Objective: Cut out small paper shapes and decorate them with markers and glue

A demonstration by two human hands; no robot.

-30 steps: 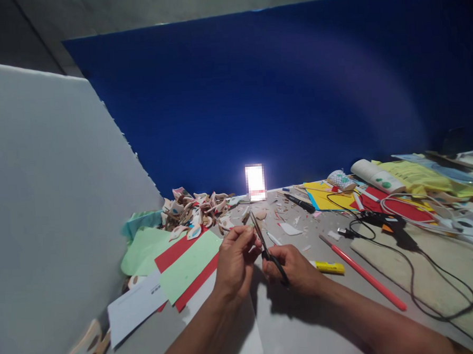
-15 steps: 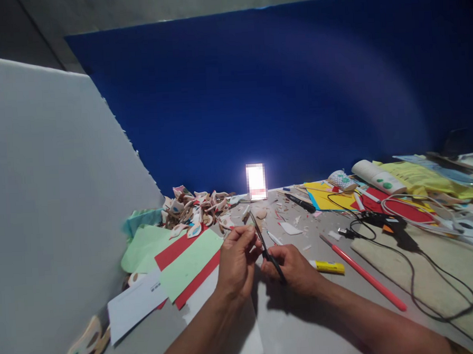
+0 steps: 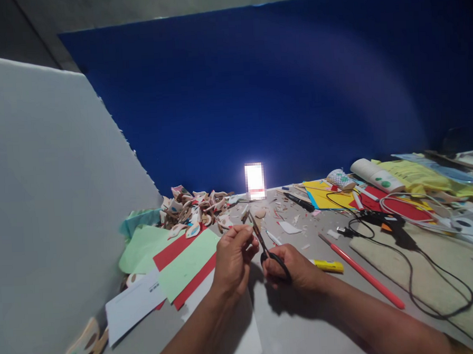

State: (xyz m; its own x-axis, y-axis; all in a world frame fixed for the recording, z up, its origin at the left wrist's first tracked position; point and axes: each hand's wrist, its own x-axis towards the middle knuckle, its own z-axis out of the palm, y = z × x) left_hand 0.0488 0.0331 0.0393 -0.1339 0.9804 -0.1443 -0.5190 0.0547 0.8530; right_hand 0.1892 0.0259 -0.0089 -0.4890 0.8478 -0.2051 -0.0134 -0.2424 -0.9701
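Your right hand (image 3: pixel 291 269) is clamped on the scissors (image 3: pixel 261 239), gripping their black looped handles; the slim, dark-grey metal blades slant up and away, narrowing to a point just beside your left hand (image 3: pixel 235 259). That hand's fingertips are drawn together, on what you cannot tell. A yellow tube (image 3: pixel 329 266) lies just right of your right hand.

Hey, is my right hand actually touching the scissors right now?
Touching. The head view shows it: your right hand is wrapped around the black end of the scissors, with no gap between skin and grip.
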